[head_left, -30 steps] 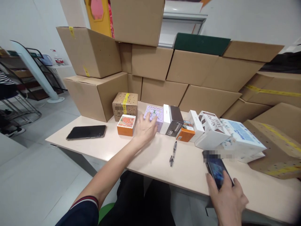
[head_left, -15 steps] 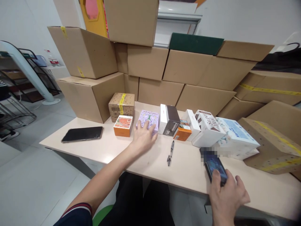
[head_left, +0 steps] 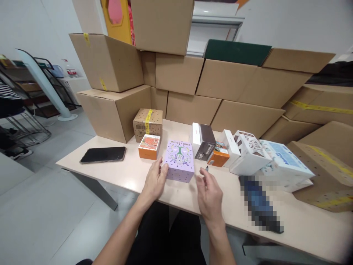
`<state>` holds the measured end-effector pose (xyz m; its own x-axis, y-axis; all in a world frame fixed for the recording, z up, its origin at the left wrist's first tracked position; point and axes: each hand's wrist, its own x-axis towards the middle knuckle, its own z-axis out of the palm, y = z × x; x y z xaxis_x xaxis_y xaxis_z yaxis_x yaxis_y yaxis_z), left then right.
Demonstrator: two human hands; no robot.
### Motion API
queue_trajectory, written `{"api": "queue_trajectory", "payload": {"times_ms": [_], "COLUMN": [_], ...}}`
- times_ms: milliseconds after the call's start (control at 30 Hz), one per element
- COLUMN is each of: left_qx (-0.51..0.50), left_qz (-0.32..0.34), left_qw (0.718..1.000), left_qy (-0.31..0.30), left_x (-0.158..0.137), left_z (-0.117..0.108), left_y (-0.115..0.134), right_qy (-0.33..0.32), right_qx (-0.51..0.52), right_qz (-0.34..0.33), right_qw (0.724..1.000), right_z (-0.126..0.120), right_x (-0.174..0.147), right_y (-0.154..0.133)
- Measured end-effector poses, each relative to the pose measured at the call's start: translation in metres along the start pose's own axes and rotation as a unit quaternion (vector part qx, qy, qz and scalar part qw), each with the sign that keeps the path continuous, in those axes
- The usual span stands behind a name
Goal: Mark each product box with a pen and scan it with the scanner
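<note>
Head view, from where I stand: a wall of cardboard cartons [head_left: 179,73] backs the light table [head_left: 233,198] and shuts off its far side; a yellow-taped carton [head_left: 325,180] blocks the right end; next to it come a blue-and-white box [head_left: 286,158] and a white box [head_left: 248,151] with brown lettering; a dotted carton [head_left: 148,123] sits farther left; the purple box [head_left: 179,162] is near the front edge, between the two hands, though I cannot tell whether it bears fully on the table; the left hand [head_left: 154,180] touches its left side, fingers loosely bent; the right hand [head_left: 209,191], half curled, is just beside its right side, seemingly without contact; a dark brown box [head_left: 205,143] crowds the right rear; a phone [head_left: 102,155] lies well left; a small orange box [head_left: 149,147] stands near the left hand; a pen [head_left: 206,168] is mostly hidden behind the right.
</note>
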<state>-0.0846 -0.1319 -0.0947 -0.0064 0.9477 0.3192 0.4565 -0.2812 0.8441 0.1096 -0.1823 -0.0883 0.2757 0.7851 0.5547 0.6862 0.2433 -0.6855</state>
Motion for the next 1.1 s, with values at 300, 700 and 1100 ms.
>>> {"api": "queue_trajectory", "payload": {"times_ms": [300, 700, 1100], "left_qx": [-0.084, -0.164, -0.197], "left_qz": [0.021, 0.072, 0.126], "left_qw": [0.996, 0.984, 0.972], "left_qy": [-0.021, -0.013, -0.002], "left_x": [0.004, -0.001, -0.009], "left_z": [0.001, -0.001, -0.003], "left_y": [-0.003, -0.013, -0.019], "right_qy": [-0.009, -0.026, -0.058], "right_qx": [0.024, 0.045, 0.089], "right_qz": [-0.015, -0.019, -0.094], "right_qw": [1.0, 0.998, 0.99], "right_z": [0.034, 0.034, 0.024], "right_x": [-0.005, -0.011, -0.011], "right_y": [0.004, 0.013, 0.002]}}
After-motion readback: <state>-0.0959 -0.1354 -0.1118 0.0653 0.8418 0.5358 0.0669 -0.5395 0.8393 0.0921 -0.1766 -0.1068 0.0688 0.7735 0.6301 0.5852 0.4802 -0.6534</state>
